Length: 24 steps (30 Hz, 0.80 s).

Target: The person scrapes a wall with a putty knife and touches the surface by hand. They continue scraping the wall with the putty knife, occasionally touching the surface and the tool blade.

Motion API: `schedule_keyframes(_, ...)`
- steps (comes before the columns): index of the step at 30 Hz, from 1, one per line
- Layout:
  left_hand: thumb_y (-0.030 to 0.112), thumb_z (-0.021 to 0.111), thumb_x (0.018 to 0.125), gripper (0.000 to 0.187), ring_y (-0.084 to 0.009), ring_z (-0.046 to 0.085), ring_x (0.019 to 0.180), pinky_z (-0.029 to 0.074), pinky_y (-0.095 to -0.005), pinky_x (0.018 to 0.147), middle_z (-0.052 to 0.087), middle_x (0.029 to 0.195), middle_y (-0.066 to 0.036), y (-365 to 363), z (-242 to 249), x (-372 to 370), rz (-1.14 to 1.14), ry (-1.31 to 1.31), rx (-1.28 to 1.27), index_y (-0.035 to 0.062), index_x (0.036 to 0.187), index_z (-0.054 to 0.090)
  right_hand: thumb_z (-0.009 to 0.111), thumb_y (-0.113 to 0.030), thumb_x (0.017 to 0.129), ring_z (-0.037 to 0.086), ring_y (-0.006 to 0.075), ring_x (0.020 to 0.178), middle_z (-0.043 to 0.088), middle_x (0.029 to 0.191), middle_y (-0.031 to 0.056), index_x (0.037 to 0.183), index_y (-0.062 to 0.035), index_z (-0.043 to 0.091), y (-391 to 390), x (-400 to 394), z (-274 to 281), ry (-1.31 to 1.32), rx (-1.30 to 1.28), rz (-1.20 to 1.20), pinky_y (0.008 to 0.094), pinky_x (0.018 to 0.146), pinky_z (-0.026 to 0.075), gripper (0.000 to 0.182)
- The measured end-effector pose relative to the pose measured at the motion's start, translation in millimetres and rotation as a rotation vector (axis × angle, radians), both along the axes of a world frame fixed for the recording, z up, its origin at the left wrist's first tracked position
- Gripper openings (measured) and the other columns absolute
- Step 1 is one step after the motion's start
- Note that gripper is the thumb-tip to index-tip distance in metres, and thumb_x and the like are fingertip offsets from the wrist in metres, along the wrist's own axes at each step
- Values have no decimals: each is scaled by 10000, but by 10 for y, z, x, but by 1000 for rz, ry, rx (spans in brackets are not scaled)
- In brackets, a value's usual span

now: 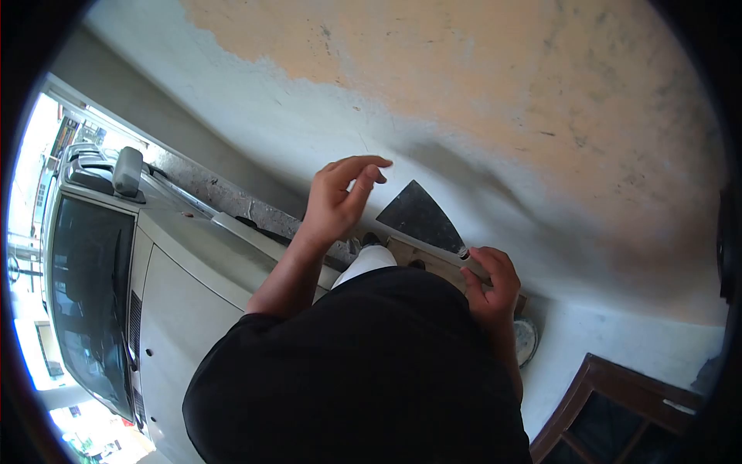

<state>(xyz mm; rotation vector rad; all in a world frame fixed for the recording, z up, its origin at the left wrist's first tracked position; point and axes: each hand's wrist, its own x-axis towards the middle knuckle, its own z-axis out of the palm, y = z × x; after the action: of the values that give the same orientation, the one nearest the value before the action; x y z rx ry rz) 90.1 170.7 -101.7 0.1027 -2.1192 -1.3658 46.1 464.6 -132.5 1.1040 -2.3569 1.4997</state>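
My right hand grips the handle of a putty knife, whose wide, dark triangular blade points up and left toward my other hand. The blade is in front of the lower wall and appears apart from it. To the left of the blade, my left hand is raised with its fingers curled and the thumb drawn in against them. Whatever lies between those fingertips, if anything, is too small to make out. Ahead is a wall with a peach-coloured patch bordered by white, marked with dark specks and scuffs.
A light-coloured vehicle with a dark windscreen stands close on my left. A round container sits on the floor behind my right forearm. At lower right is a brown wooden frame with dark panes. A rough ledge runs along the wall's left.
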Motion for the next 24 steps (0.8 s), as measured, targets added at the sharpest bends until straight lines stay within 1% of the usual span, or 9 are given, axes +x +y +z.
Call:
schedule_keyframes(3,187,618,1017,230,-217,733,817,544,-338,783,747,875,-136,-118,71,77,30,-54,-10,16,1109,742,775,45,784,712,313,966,713,1056,161,1109,-17,716,-91,-88,1,11,-13,38,377,844,576,335)
schedule_keyframes(5,209,622,1021,246,-223,730,825,541,-354,817,744,866,-137,-200,63,115,53,-68,-52,0,1079,737,781,43,781,719,313,949,716,1045,163,1102,-15,715,-166,-143,45,39,-20,81,376,832,582,333)
schedule_keyframes(7,249,636,1023,277,-195,722,852,532,-345,829,746,862,-124,-235,60,157,-135,-64,19,-2,1085,736,786,42,777,725,313,933,720,1034,164,1096,-13,713,-261,-226,102,69,-24,124,375,820,588,332)
schedule_keyframes(8,274,632,1040,300,-115,641,785,501,-307,741,696,793,-47,-230,-61,182,-175,-71,189,-11,1005,719,792,38,772,733,316,916,725,1029,167,1081,-11,711,-314,-262,145,95,-19,151,371,808,596,323)
schedule_keyframes(11,288,618,1057,352,-62,513,736,438,-274,662,593,745,32,-213,-83,209,-158,-206,349,-21,896,667,808,14,769,747,321,898,734,1026,174,1053,-14,709,-434,-370,289,174,-9,223,367,789,609,302)
schedule_keyframes(12,276,601,1071,364,-44,434,720,390,-260,623,515,735,70,-216,-75,195,-125,-170,353,-10,847,620,819,-7,771,752,322,897,738,1028,179,1039,-17,709,-483,-413,350,225,-16,244,365,782,614,291)
schedule_keyframes(16,285,585,1078,343,-32,424,717,381,-246,628,509,741,87,-349,-83,114,-88,24,504,21,863,624,876,-152,771,751,308,876,729,1051,206,1060,-40,708,-676,-564,660,312,-54,409,356,725,619,353)
schedule_keyframes(20,302,554,1093,337,-18,386,719,354,-221,635,476,755,102,-554,-26,-16,-152,143,677,65,860,609,883,-172,761,731,275,829,675,1216,216,1132,-85,708,-943,-760,1035,287,53,663,317,653,599,419)
schedule_keyframes(24,302,546,1097,350,-12,393,718,355,-213,642,486,752,106,-779,25,-158,-131,244,717,64,848,612,867,-120,740,741,265,832,676,1241,226,1079,-111,738,-1373,-897,1370,350,113,730,312,633,589,363)
